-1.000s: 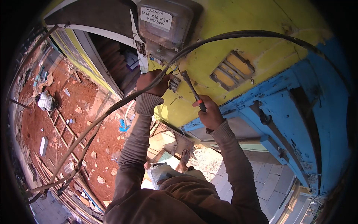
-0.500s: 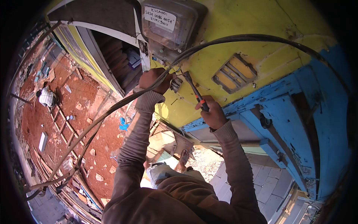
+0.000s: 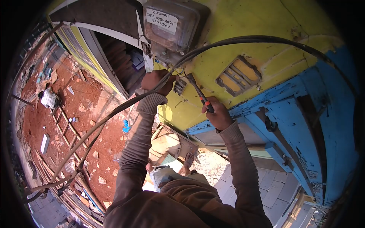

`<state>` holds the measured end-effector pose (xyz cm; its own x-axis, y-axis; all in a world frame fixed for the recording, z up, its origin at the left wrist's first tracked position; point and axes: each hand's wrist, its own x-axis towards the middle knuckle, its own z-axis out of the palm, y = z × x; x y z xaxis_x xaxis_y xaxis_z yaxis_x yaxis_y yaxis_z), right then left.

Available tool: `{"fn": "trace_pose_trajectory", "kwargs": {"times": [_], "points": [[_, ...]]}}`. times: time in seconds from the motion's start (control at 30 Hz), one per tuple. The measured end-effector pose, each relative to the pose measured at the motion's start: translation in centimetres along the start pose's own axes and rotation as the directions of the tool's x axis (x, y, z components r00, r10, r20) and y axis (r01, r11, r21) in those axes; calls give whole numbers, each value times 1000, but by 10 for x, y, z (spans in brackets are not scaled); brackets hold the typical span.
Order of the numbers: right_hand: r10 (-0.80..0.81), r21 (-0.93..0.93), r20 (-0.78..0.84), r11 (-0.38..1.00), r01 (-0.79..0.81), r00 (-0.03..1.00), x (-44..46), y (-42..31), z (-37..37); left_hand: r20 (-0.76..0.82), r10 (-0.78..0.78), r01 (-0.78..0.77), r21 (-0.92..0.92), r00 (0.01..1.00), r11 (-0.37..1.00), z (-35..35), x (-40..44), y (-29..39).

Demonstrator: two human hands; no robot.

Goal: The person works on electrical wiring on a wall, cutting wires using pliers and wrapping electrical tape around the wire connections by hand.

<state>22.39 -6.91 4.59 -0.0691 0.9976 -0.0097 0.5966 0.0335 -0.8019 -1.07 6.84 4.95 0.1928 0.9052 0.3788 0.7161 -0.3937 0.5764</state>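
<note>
My left hand [image 3: 155,81] is closed at the yellow wall, below the meter box, with a thick black cable [image 3: 224,40] passing in front of it. What its fingers grip is hidden, though a thin wire [image 3: 181,71] shows just beyond them. My right hand [image 3: 219,115] is wrapped round the black-and-red handle of a long dark hand tool [image 3: 198,90]. The tool's head rests close to the thin wire, near the left fingers; its exact kind is unclear. A small vent block [image 3: 179,87] sits in the wall between the hands.
Above is a clear-covered electric meter box [image 3: 167,26] with a handwritten label. A larger vent [image 3: 239,75] is to the right, over a blue wooden frame [image 3: 300,125]. Far below, a crouching person [image 3: 49,98] is beside a bamboo ladder [image 3: 68,127] on red soil with rubble.
Both hands keep almost the same position and grip. The view has shifted slightly, and the tool's handle sits a touch lower to the right.
</note>
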Motion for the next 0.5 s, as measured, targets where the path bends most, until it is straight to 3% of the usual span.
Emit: {"fn": "trace_pose_trajectory", "kwargs": {"times": [0.23, 0.5], "points": [[-156, -72, -31, 986, 153, 987, 3, 11, 1, 44, -64, 66, -31, 997, 997, -9, 1, 6], [-264, -128, -71, 959, 254, 962, 5, 20, 2, 16, -3, 3, 0, 1000, 1000, -1, 4, -2]]}}
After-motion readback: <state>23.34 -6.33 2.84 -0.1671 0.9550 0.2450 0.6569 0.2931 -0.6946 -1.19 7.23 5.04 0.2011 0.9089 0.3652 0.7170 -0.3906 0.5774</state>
